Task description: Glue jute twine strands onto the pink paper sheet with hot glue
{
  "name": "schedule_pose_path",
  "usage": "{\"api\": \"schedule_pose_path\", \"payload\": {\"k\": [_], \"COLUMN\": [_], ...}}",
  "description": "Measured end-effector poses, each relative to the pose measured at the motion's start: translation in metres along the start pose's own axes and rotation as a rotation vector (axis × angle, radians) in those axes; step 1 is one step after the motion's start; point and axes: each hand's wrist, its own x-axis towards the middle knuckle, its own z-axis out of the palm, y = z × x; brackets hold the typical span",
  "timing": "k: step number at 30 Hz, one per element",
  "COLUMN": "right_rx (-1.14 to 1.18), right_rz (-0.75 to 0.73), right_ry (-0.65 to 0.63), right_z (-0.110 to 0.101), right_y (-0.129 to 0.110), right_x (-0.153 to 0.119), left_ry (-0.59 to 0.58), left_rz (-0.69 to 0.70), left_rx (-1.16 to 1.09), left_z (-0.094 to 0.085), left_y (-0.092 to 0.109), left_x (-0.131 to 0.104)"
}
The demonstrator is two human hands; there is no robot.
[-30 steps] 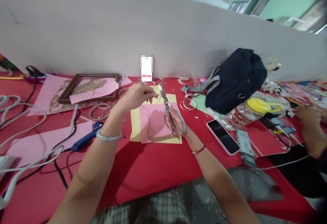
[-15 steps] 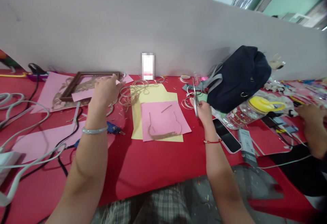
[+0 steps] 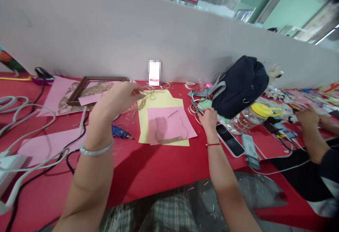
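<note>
My left hand (image 3: pixel 120 96) hangs over the tangled twine (image 3: pixel 140 104), its fingers bent downward; whether they grip a strand is hidden. Scissors (image 3: pixel 197 107) lie low by the bag's strap, with my right hand (image 3: pixel 209 118) closed on their handles. Between my hands, a pink sheet (image 3: pixel 169 126) rests on yellow paper (image 3: pixel 143 133). On the pink sheet twine forms a curved outline, with a short dark strip near the top. A blue glue gun (image 3: pixel 120 132) lies below my left hand.
A brown frame (image 3: pixel 76 92) sits on pink paper at left, near white cables (image 3: pixel 50 119). A lit phone (image 3: pixel 154 73) leans on the wall. At right are a dark bag (image 3: pixel 238 87), a yellow-lidded bottle (image 3: pixel 246 119), a dark-screened phone (image 3: pixel 230 140) and another person's hands (image 3: pixel 307 119).
My left hand has moved right, from beside the frame to above the twine. My right hand has lowered the scissors from upright towards the table.
</note>
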Motion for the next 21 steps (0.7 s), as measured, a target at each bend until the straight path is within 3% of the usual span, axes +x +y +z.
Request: {"api": "schedule_pose_path", "payload": {"k": [2, 6, 10, 15, 21], "right_rx": [0.058, 0.167, 0.198, 0.234, 0.321], "right_rz": [-0.162, -0.5, -0.611, -0.641, -0.667], "right_ry": [-0.03, -0.206, -0.292, -0.316, -0.321], "right_z": [0.003, 0.027, 0.052, 0.053, 0.029], "right_y": [-0.013, -0.048, -0.063, -0.056, -0.058], "right_x": [0.002, 0.005, 0.005, 0.003, 0.002], "left_ry": [-0.065, -0.252, -0.303, -0.299, -0.279], "left_rz": [0.037, 0.144, 0.193, 0.236, 0.248], "left_rx": [-0.045, -0.087, -0.05, -0.002, 0.004], "left_z": [0.026, 0.094, 0.146, 0.167, 0.162], "left_y": [-0.001, 0.012, 0.025, 0.032, 0.04], "left_x": [0.012, 0.029, 0.028, 0.021, 0.029]}}
